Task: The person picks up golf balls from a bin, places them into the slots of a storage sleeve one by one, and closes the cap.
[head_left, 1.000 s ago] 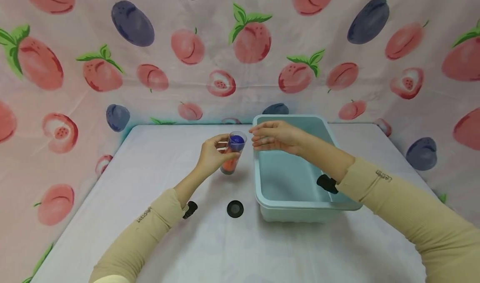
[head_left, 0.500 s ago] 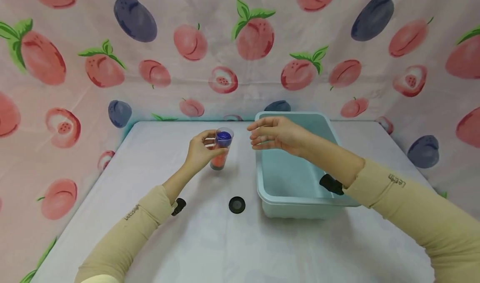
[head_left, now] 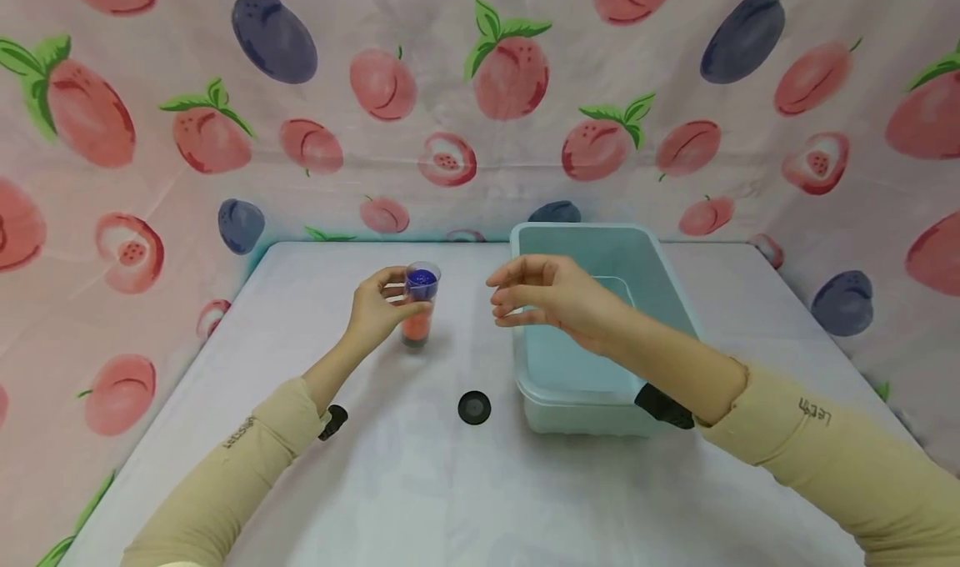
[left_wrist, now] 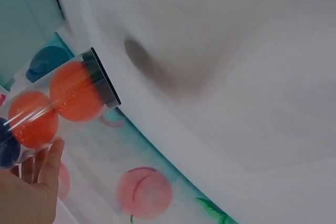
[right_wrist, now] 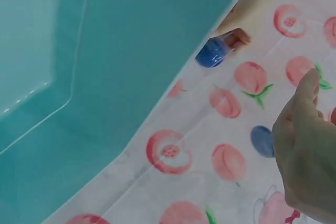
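Observation:
My left hand (head_left: pixel 377 308) grips a clear plastic tube (head_left: pixel 419 304) around its upper part, thumb on the near side. The tube is held a little above the table, nearly upright. Inside, a blue ball (head_left: pixel 423 281) lies at the top, over two orange balls (left_wrist: pixel 77 92). A dark cap (left_wrist: pixel 101 78) closes the tube's lower end; the top looks uncovered. My right hand (head_left: pixel 558 296) hovers over the left rim of the light blue bin (head_left: pixel 585 397), fingers loosely bent and holding nothing.
A round black lid (head_left: pixel 474 408) lies flat on the white-covered table (head_left: pixel 450 500), left of the bin's near corner. Behind the table hangs a fruit-print cloth (head_left: pixel 315 200). The bin's walls stand beneath my right forearm.
My left hand has carried the tube leftward, away from the bin, and the tube leans less. My right hand stays near the bin's left rim, now slightly lower in the head view.

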`<state>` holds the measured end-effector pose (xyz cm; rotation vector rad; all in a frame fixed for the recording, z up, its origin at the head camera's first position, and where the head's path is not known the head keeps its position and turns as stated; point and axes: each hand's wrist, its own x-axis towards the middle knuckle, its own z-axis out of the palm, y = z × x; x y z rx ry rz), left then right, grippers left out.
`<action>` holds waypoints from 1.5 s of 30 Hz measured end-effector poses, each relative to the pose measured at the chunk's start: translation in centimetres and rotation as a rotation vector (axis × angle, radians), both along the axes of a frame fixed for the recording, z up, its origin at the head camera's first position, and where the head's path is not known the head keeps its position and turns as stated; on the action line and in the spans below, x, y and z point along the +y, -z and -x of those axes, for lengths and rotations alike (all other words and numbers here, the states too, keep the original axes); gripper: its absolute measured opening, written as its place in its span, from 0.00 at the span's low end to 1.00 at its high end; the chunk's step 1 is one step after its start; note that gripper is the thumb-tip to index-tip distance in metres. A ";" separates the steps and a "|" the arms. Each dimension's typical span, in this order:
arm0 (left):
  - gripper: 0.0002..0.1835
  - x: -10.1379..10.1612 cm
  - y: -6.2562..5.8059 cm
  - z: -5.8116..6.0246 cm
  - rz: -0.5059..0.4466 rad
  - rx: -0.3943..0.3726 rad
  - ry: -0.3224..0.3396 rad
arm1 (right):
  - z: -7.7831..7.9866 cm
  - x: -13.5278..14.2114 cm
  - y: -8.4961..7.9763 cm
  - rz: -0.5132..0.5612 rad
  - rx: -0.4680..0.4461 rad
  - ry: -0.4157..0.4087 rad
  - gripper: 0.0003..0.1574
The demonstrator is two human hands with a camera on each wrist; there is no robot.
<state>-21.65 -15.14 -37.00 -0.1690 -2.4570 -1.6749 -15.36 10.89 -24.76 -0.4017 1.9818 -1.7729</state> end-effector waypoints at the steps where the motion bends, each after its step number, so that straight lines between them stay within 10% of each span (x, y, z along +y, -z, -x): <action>1: 0.31 -0.2 0.1 0.0 -0.003 -0.003 -0.006 | -0.3 -0.1 0.2 0.004 0.008 0.001 0.14; 12: 0.30 -2.3 1.6 0.2 -0.047 -0.017 -0.072 | -3.0 -1.9 3.2 0.050 0.146 -0.009 0.15; 27: 0.29 -3.9 3.3 -1.5 -0.130 -0.010 -0.111 | -4.3 -4.8 10.6 0.008 0.300 -0.233 0.13; 45: 0.29 -4.9 3.9 -1.7 -0.081 0.004 -0.093 | -3.3 -5.5 15.7 -0.208 0.521 -0.135 0.17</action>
